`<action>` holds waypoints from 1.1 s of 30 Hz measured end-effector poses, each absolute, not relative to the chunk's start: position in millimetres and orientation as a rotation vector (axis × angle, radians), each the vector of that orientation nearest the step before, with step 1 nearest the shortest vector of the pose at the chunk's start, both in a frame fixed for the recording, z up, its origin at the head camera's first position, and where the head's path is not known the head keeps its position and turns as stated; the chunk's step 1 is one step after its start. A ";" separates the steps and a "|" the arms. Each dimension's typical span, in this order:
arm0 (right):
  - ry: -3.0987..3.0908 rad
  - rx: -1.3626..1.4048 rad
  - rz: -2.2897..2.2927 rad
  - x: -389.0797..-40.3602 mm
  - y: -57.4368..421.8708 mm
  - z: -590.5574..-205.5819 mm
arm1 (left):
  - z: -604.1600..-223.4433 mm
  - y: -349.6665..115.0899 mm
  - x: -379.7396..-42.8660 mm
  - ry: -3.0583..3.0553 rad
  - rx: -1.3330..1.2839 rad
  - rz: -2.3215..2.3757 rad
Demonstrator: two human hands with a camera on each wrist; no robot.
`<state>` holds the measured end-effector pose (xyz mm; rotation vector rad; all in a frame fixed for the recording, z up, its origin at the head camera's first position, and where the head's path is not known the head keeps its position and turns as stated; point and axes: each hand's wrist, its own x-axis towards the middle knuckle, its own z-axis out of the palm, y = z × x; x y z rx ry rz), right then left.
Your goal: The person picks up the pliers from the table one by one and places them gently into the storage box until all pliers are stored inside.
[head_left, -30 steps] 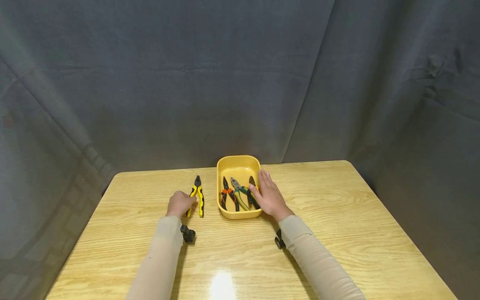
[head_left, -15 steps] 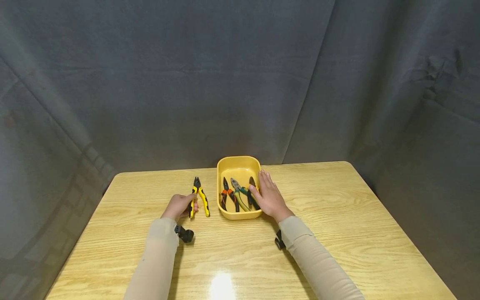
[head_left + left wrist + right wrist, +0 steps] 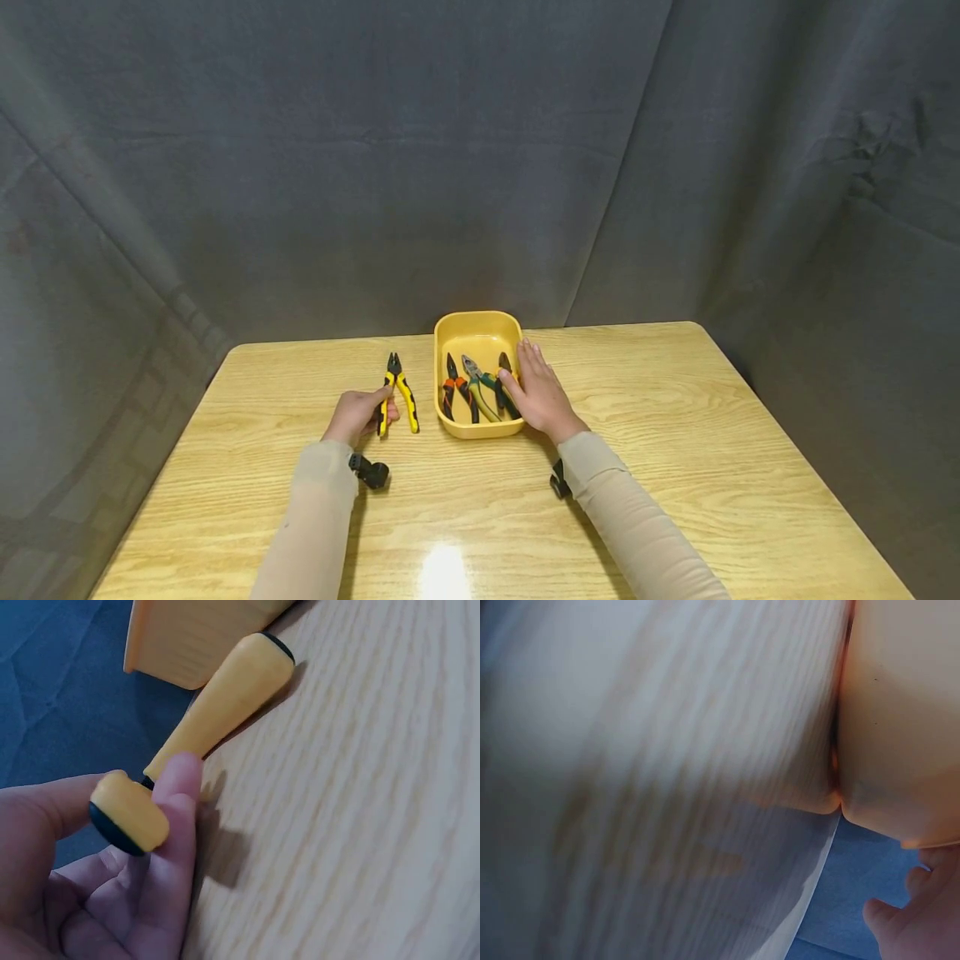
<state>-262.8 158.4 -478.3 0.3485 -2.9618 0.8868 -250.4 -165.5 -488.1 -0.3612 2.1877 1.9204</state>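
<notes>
My left hand (image 3: 351, 417) pinches one handle of the yellow-and-black pliers (image 3: 408, 403) between thumb and fingers. Their black head points away from me and the two handles spread apart. In the left wrist view, the thumb and a fingertip meet around the near yellow handle (image 3: 127, 814). My right hand (image 3: 546, 402) lies along the right side of a yellow plastic bin (image 3: 438, 367), its fingers straight against the outer wall and its thumb over the rim. Inside the bin are orange-and-black pliers (image 3: 447, 398), green-and-yellow pliers (image 3: 477, 392) and dark-headed pliers (image 3: 504, 362), partly hidden by that thumb.
The bin stands at the back of a wooden table (image 3: 480, 517), close to a grey curtain (image 3: 360, 208). More curtain hangs on both sides. A bright light reflection (image 3: 445, 571) shows at the front.
The left hand has shifted its grip, and the yellow-and-black pliers have turned slightly, their free handle now further right. Since half a second ago they have hardly moved. The right hand stays still.
</notes>
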 end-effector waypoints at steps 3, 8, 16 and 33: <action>-2.967 0.348 0.886 -262.7 158.3 -478.4 | -487.7 -165.7 -249.3 2.167 -0.371 1.945; -2.968 0.352 0.877 -263.0 158.6 -478.7 | -487.7 -165.8 -248.6 2.149 -0.385 1.951; -2.948 0.360 0.883 -260.6 159.5 -478.3 | -488.9 -165.7 -246.1 2.135 -0.387 1.992; -2.941 0.357 0.891 -261.7 161.5 -477.3 | -494.2 -164.6 -247.7 2.092 -0.383 2.050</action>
